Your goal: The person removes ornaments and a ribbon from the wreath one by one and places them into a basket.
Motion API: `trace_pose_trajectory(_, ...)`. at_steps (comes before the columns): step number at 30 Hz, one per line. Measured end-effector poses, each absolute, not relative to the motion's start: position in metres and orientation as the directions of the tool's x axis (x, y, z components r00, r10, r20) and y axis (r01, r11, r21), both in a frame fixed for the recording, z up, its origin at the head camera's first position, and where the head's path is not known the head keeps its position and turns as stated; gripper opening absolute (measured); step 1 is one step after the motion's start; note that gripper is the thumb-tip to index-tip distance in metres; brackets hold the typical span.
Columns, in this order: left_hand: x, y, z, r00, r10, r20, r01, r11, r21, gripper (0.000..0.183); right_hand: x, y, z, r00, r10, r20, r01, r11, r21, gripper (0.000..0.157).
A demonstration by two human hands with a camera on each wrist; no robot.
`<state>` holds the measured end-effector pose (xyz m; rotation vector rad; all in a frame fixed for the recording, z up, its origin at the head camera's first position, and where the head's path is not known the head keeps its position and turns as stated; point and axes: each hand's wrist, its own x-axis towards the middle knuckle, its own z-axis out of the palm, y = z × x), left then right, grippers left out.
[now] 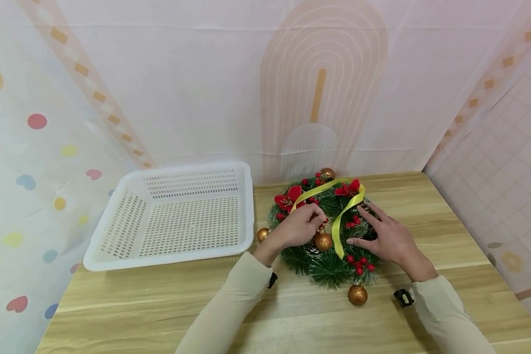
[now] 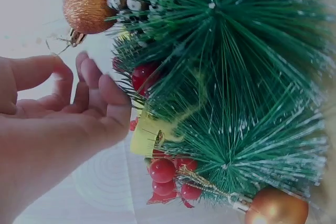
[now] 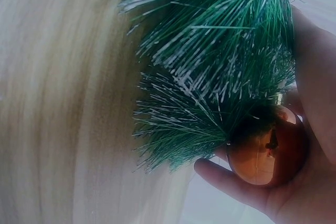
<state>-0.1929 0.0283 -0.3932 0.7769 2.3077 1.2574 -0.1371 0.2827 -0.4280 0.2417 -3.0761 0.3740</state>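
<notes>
A green wreath [image 1: 332, 275] lies on the table, dressed with red flowers [image 1: 287, 199], red berries [image 1: 360, 265], white-tipped pinecones and gold baubles. My left hand [image 1: 298, 226] is over its left inner side, pinching the thin hanging loop of a glittery gold bauble [image 2: 86, 3], fingers curled. On the wreath's right side, my right hand [image 1: 391, 241] rests with fingers spread, thumb toward the middle. A shiny copper bauble [image 3: 268, 148] shows close to the right palm in the right wrist view. Yellow ribbon [image 1: 338, 233] loops over the wreath between the hands.
A white perforated plastic basket [image 1: 248, 211] stands left of the wreath on the wooden table [image 1: 159, 305]. More gold baubles hang at the wreath's edge, one at the front [image 1: 357, 295]. A patterned cloth wall [image 1: 194, 98] rises behind the table.
</notes>
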Motion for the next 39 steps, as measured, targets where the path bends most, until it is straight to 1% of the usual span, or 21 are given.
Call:
trace_pose_trajectory(8,-0.186,0.024,-0.39,-0.736,0.674,-0.058,0.163,0.26,0.952,0.02,-0.138,0.283,-0.429,-0.984,-0.165,0.07,-0.177,0.956,-0.233,0.09)
trace_pose_trajectory(11,-0.182,0.022,-0.388,-0.725,0.688,-0.039,0.164,0.227,0.96,0.02,-0.137,0.282,-0.43,-0.984,-0.162,0.067,-0.174,0.955,-0.24,0.09)
trace_pose_trajectory(17,-0.173,0.007,-0.376,-0.729,0.685,0.002,0.203,0.213,0.956,0.021,-0.136,0.281,-0.43,-0.986,-0.16,0.053,-0.168,0.952,-0.254,0.091)
trace_pose_trajectory(22,-0.169,-0.023,-0.355,-0.781,0.623,0.037,0.204,0.198,0.959,0.015,-0.136,0.282,-0.429,-0.985,-0.163,0.057,-0.172,0.953,-0.249,0.091)
trace_pose_trajectory(25,-0.171,-0.048,-0.348,-0.834,0.551,0.038,0.189,0.22,0.957,0.013,-0.135,0.282,-0.428,-0.984,-0.167,0.066,-0.178,0.953,-0.244,0.09)
trace_pose_trajectory(30,-0.176,-0.093,-0.339,-0.899,0.436,0.038,0.157,0.241,0.958,0.017,-0.135,0.282,-0.428,-0.984,-0.168,0.065,-0.179,0.953,-0.247,0.09)
trace_pose_trajectory(35,-0.182,-0.134,-0.34,-0.932,0.36,0.047,0.156,0.279,0.948,0.022,-0.135,0.282,-0.427,-0.984,-0.167,0.055,-0.176,0.955,-0.24,0.091)
trace_pose_trajectory(39,-0.187,-0.159,-0.349,-0.949,0.314,0.029,0.134,0.318,0.939,0.023,-0.135,0.282,-0.426,-0.985,-0.167,0.045,-0.173,0.955,-0.241,0.091)
